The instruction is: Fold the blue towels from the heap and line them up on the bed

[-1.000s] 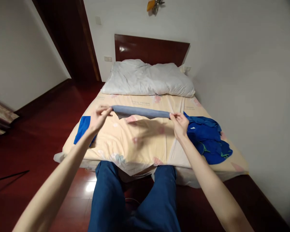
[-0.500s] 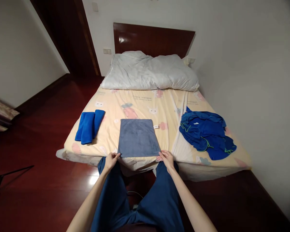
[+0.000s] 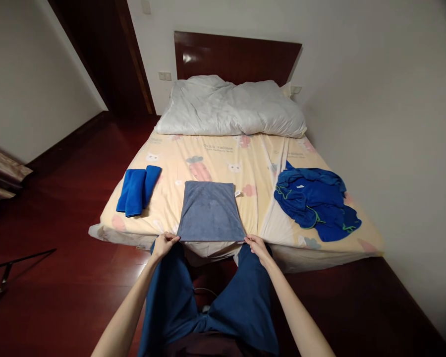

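Note:
A grey-blue towel (image 3: pixel 210 210) lies spread at the foot of the bed, a small white tag at its right edge. My left hand (image 3: pixel 165 244) pinches its near left corner, and my right hand (image 3: pixel 257 246) pinches the near right corner. Between them the near edge is stretched straight, close to the mattress edge above my knees. To the left rest bright blue folded towels (image 3: pixel 134 193). On the right is a crumpled heap of blue cloth (image 3: pixel 314 202) with green edging.
The bed (image 3: pixel 163 158) has a yellow printed sheet. A bunched white quilt (image 3: pixel 230 109) lies against the dark wooden headboard (image 3: pixel 238 57). A thin black stand (image 3: pixel 7 270) is on the dark red floor at the left, with a curtain (image 3: pixel 3 176) beyond it.
Both hands have drawn the towel's near edge slightly toward me and lifted it a little, so the edge now looks tauter and wider. The other cloths stay in place.

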Motion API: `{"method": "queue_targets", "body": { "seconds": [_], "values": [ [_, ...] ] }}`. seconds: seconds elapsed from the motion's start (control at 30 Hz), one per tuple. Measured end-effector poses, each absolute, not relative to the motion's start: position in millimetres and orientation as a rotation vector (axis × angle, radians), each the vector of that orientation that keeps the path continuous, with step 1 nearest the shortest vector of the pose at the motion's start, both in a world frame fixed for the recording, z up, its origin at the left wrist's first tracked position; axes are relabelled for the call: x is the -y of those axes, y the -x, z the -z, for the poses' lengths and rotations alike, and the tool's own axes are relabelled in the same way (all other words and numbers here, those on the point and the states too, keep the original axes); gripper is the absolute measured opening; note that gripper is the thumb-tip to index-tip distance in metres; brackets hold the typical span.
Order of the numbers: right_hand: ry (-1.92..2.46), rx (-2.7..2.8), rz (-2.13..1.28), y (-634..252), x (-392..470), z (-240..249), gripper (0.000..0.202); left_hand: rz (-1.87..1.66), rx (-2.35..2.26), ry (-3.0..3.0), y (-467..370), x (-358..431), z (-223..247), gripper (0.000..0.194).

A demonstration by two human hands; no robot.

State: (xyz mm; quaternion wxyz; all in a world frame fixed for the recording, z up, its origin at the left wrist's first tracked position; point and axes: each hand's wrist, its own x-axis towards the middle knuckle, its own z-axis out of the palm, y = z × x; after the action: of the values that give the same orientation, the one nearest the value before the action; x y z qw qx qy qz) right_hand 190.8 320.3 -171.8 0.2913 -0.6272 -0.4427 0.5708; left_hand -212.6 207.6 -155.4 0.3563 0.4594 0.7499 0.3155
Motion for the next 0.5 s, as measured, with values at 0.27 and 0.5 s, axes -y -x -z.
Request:
{"method": "queue_targets", "body": {
  "seconds": [0.27,0.5],
  "values": [
    [1.758,1.293,-1.800,-191,-333,176,0.023,-0.684,-1.789,-1.284,226,-216,152,0.047],
    [1.730,1.475,-1.756,-175,-381,171,0.047,-0.644,-1.687,-1.134,238,-267,153,0.056]
  ]
}}
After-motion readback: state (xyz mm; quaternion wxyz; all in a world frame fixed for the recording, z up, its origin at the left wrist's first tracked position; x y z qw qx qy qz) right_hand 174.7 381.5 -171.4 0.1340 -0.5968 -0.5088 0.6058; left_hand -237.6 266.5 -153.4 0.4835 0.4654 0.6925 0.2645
